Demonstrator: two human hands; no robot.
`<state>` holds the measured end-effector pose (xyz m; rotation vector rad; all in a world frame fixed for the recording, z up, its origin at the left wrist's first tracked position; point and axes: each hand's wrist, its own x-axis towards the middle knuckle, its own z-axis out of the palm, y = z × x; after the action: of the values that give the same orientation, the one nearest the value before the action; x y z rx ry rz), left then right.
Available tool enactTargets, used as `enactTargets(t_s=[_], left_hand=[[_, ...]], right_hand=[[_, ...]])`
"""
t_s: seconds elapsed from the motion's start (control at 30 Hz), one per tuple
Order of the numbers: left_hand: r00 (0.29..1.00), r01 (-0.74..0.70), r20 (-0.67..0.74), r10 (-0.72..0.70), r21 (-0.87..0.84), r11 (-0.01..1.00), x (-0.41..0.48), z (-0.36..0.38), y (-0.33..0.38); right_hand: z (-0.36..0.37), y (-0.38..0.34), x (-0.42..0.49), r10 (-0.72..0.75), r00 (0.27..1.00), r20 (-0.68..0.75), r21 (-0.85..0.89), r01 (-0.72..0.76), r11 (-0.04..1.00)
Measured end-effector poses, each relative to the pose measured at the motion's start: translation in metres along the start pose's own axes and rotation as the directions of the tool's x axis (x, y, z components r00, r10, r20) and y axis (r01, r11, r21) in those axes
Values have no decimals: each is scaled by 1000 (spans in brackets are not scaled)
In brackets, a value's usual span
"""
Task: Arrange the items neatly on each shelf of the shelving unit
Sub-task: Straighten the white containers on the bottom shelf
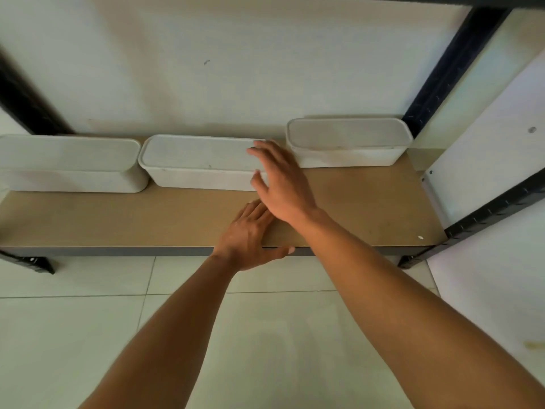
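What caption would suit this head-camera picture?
Right hand reaching to the middle white box of three on a low shelf, left hand resting open at its front edge.

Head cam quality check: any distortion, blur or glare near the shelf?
Head view: wide-angle bowing bends the black uprights and the shelf edge; lighting is soft and even, no hard glare; the right hand on the middle bin looks slightly motion-smeared at the fingers; the left hand is sharper; overall image soft, greenish cast.
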<state>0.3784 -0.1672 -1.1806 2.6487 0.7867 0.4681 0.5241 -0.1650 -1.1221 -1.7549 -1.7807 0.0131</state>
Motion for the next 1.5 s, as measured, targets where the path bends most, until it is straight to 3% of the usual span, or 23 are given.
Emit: enactTargets(t_s=[0.1,0.27,0.47,1.03,1.17,1.27,1.37,1.5], left_hand=[[997,60,-50,-53,151,987,-28,-17,-27],[973,210,17,-232,369,905,-62,-50,-82],[972,220,-9,-237,399,890,-65,-46,-87],[968,215,36,-248,391,895,-65,-51,-87],[966,210,67,-248,349,913,-64,-57,-85],[967,180,131,-219,256,950,-65,-71,-92],[979,191,22,-204,267,945,-75,-104,-119],[951,282,-234,-203,377,882,-107,-158,-179]], right_hand=[[22,-33,18,-82,980,181,-12,85,996],[56,-61,36,57,938,341,-201,14,980],[55,-55,43,77,950,304,-299,19,954],[50,-27,76,63,931,360,-238,26,971],[58,-35,59,15,963,270,-265,60,962],[70,-60,30,-57,990,128,-116,72,991],[81,-86,3,-123,992,-31,65,125,990],[108,-121,-20,-91,993,72,70,86,994]])
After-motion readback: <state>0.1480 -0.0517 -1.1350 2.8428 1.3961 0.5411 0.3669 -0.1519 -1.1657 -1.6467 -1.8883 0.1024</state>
